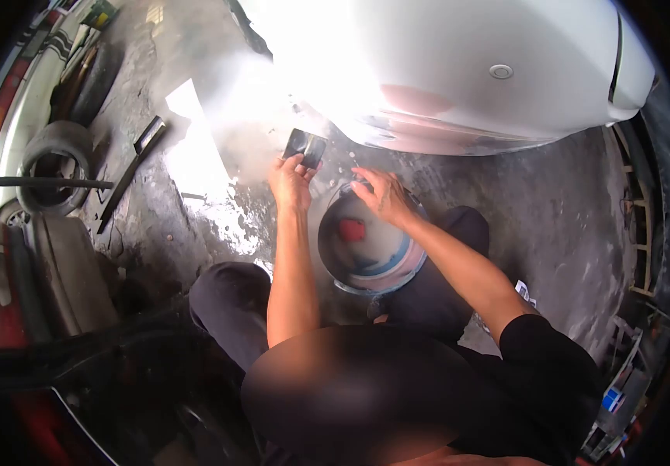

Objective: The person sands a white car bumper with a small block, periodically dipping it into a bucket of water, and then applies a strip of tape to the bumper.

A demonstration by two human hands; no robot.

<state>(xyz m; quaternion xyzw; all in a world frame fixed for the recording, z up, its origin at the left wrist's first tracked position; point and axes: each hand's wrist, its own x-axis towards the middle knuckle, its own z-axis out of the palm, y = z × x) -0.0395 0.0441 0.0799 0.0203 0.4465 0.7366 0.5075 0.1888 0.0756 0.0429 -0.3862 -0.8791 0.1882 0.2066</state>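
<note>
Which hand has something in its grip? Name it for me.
The left hand: its grip is closed on a dark, flat block. The right hand, by the bucket, has its fingers apart and holds nothing visible.

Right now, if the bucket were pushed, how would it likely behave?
The bucket would probably feel heavy and drag, since it seems to hold cloudy liquid. That liquid would likely slosh, perhaps shifting the red object inside.

One left hand (292, 182), one right hand (388, 199), two knees (234, 289), one dark flat block (304, 145), one bucket (406, 262), one small red block (352, 230), one round badge (501, 71), one long dark strip (127, 180); at least one tyre (59, 133), the exact number unclear.
</note>
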